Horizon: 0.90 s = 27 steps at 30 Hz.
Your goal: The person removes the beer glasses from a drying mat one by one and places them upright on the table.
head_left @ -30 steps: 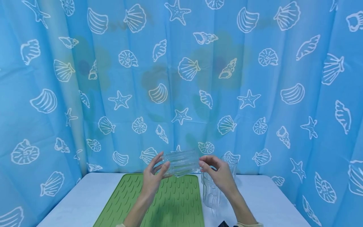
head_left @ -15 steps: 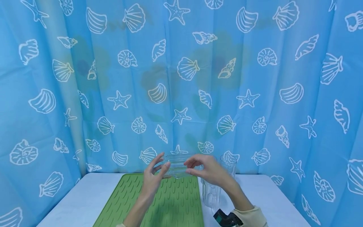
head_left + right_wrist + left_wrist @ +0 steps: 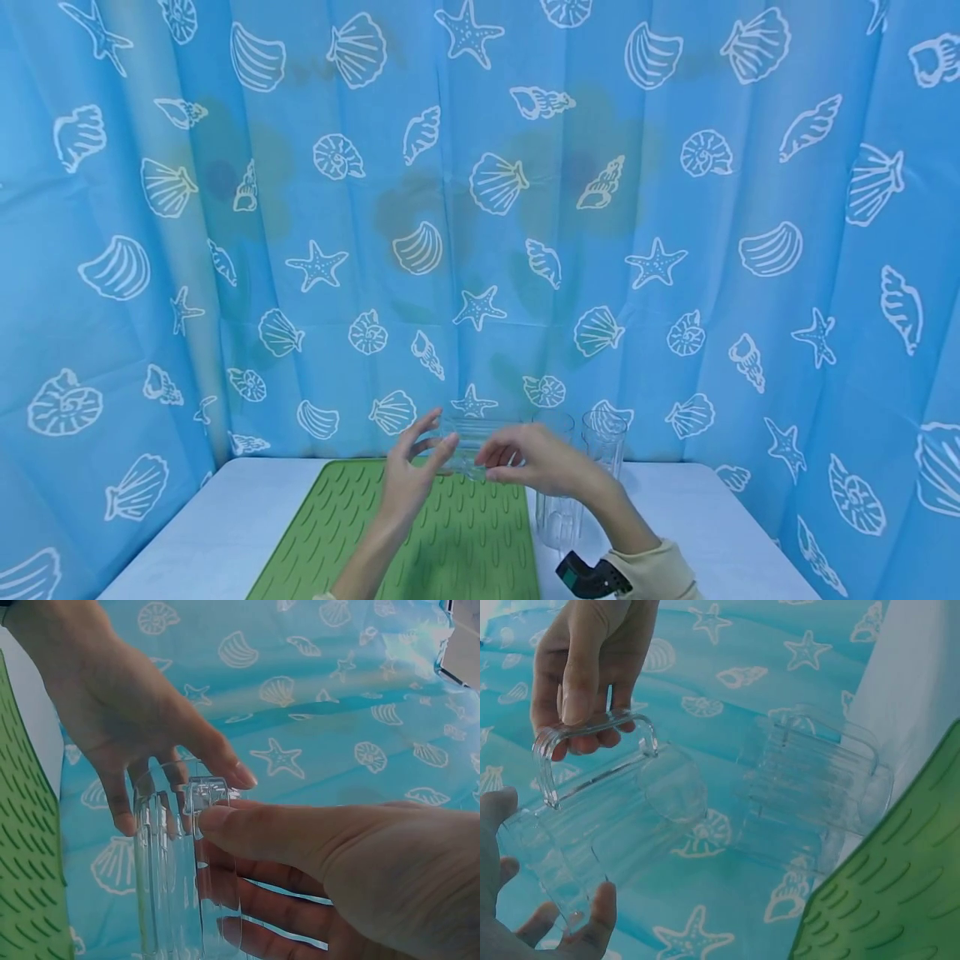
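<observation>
A clear ribbed glass mug (image 3: 622, 817) with a handle is held lying on its side above the far part of the green mat. My left hand (image 3: 411, 467) holds the mug by its left end, thumb and fingers spread round the rim area. At the mug's handle (image 3: 546, 769) is my right hand (image 3: 543, 458), its thumb on the handle and the fingers curled behind it. In the right wrist view, the right thumb (image 3: 232, 825) presses on the handle's end. The left hand (image 3: 127, 712) reaches over the mug's far end there.
A green textured mat (image 3: 360, 533) lies on the white table (image 3: 202, 525). Right of it stand clear glass mugs, a near one (image 3: 558, 521) and a farther one (image 3: 606, 442). A blue shell-print curtain (image 3: 480, 250) hangs behind. The right wrist bears a black device (image 3: 588, 575).
My right hand has moved left from the mug's right end to its handle and now grips there. The left hand keeps its hold; the mug has turned and dropped slightly.
</observation>
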Available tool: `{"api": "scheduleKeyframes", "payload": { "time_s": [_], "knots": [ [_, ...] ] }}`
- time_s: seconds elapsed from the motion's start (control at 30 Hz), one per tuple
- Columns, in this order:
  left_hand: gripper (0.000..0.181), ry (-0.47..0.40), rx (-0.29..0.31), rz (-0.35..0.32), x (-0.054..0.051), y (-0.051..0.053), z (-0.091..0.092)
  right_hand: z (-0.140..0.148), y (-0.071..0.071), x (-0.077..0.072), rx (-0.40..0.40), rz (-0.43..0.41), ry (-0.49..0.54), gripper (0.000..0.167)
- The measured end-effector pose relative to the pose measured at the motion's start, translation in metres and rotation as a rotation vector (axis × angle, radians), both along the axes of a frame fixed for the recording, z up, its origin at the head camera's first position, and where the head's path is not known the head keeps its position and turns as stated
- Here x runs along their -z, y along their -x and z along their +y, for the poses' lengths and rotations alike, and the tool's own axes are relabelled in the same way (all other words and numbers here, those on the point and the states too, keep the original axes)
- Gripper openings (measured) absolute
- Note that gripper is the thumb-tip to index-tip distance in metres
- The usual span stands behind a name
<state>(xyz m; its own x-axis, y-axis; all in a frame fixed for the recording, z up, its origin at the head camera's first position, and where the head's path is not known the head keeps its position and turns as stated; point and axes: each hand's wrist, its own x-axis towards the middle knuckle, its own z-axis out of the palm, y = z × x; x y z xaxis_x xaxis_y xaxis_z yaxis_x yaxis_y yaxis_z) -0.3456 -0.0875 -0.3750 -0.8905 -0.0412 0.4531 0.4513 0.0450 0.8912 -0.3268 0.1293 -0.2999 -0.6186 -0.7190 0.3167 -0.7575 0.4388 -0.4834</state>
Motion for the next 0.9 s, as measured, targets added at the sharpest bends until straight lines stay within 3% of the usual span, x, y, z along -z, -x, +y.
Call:
{"api": "scheduleKeyframes", "payload": {
  "time_s": [0.4,0.9],
  "knots": [
    [0.051,0.041,-0.029,0.001,0.001,-0.002,0.001,0.0,0.006,0.007,-0.073,0.066,-0.003,0.013],
    [0.056,0.121,-0.071,-0.007,-0.001,-0.003,-0.001,0.003,0.004,0.019,-0.099,0.17,0.04,0.011]
  ]
}}
